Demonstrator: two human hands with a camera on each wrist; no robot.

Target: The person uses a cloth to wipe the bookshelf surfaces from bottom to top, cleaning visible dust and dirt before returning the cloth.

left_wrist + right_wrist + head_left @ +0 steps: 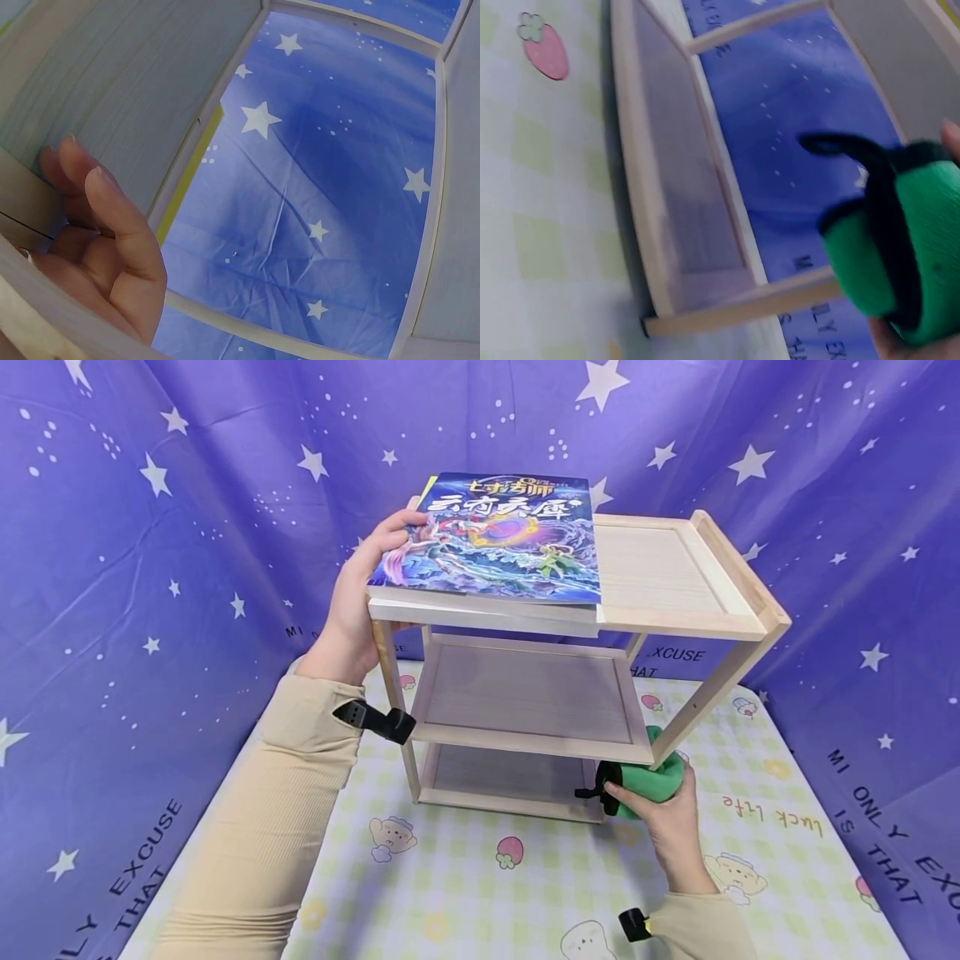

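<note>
A pale wooden three-tier rack (660, 560) stands on the table, with a blue illustrated paperback book (495, 547) lying on the left part of its top tier. My left hand (352, 602) grips the rack's left end, reaching over the book's left edge above and under the top board below. In the left wrist view, bent fingers (124, 217) show beneath that board. Low at the rack's front right leg, my right hand (671, 822) holds a soft green fabric bundle (652, 782) with black trim. A black loop (840, 142) sticks out of the bundle in the right wrist view.
Under the rack spreads a green-and-white checked tablecloth (450, 893) printed with strawberries and cartoon figures. Purple star-patterned curtains (187, 527) enclose the table at the back and both sides. The rack's middle shelf (525, 693) and bottom shelf (510, 777) sit below the book.
</note>
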